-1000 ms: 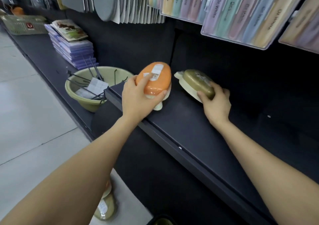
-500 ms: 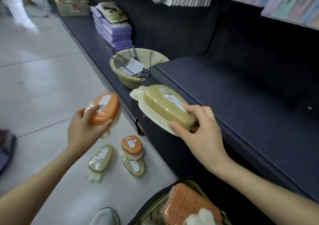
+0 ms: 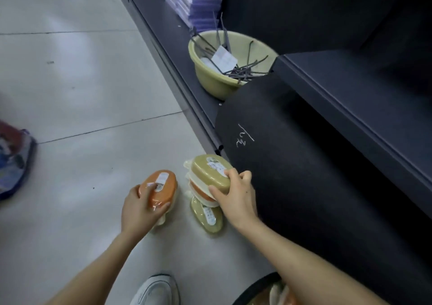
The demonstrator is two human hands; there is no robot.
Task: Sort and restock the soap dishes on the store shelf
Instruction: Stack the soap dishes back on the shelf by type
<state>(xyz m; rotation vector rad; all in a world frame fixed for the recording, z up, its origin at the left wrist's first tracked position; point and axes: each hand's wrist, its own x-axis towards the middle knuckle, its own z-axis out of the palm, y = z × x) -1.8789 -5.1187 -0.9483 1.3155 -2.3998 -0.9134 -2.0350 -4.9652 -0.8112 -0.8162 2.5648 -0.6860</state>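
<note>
Head view: my left hand [image 3: 140,209] is curled round an orange soap dish [image 3: 160,186], and my right hand [image 3: 236,197] clamps an olive soap dish [image 3: 209,170]. A second ago both were up at the shelf [image 3: 362,99]. Now I have brought them down to the floor [image 3: 81,82], so I judge I am sorting by colour, not restocking yet. Directly under my right grip lie a second orange dish [image 3: 199,193] and a second olive dish [image 3: 207,216]: two of each colour. Beyond my right hand stands one basin [image 3: 210,80].

The tiled floor [image 3: 81,82] bears an olive soap dish [image 3: 208,218]; the low dark shelf [image 3: 161,17] carries a green basin [image 3: 210,82] and, seemingly, stacked purple packets [image 3: 198,3].
</note>
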